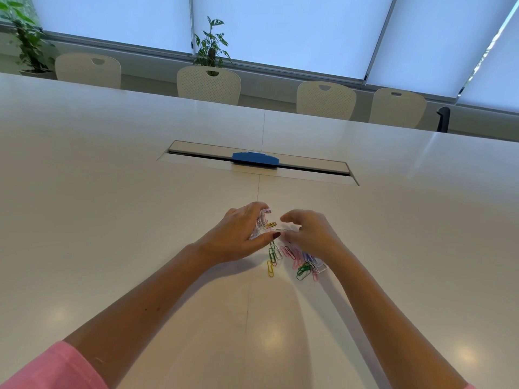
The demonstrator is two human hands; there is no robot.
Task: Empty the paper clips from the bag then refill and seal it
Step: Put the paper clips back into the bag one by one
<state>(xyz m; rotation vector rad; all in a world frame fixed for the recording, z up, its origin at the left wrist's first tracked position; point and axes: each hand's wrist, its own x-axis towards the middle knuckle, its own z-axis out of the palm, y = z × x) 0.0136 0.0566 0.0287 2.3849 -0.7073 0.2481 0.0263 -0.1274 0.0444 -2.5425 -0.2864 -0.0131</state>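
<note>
My left hand (238,234) grips a small clear plastic bag (262,223) just above the white table (140,192), its mouth turned to the right. A yellow clip shows inside the bag. My right hand (307,234) pinches a pale paper clip (279,229) right at the bag's mouth. Several coloured paper clips (295,258), green, yellow, pink, purple and white, lie scattered on the table just below both hands.
A long cable slot (317,171) with a blue block (255,158) in it runs across the table beyond my hands. Cream chairs (209,84) line the far edge, with plants and blinds behind them.
</note>
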